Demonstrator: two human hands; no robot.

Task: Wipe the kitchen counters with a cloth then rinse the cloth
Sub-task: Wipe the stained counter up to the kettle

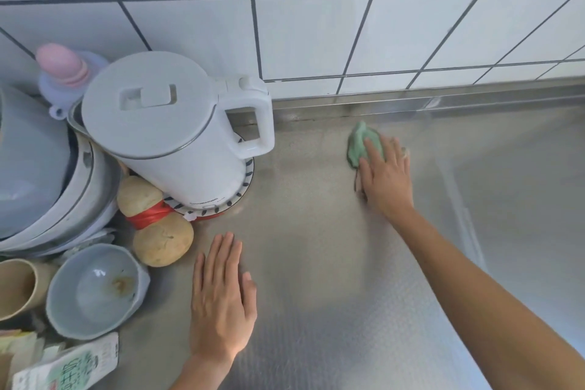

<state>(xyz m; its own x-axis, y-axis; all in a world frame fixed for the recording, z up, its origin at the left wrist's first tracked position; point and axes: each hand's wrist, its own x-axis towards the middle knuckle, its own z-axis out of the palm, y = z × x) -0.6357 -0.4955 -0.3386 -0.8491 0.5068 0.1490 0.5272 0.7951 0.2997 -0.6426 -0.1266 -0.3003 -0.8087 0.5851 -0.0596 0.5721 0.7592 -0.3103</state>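
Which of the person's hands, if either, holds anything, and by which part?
Neither grips anything. The right hand presses the green cloth flat onto the counter with straight fingers on its near side. The left hand rests flat on bare counter.

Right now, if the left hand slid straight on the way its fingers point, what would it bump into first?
Probably the white kettle on its patterned plate. The left hand lies flat on the steel counter, fingers pointing up-frame; the gourd sits just left of that line, though depth is uncertain.

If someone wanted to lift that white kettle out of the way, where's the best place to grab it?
Probably by the handle of the white kettle. It is an open loop sticking out toward the bare counter on the right, so come from there; dishes crowd the left.
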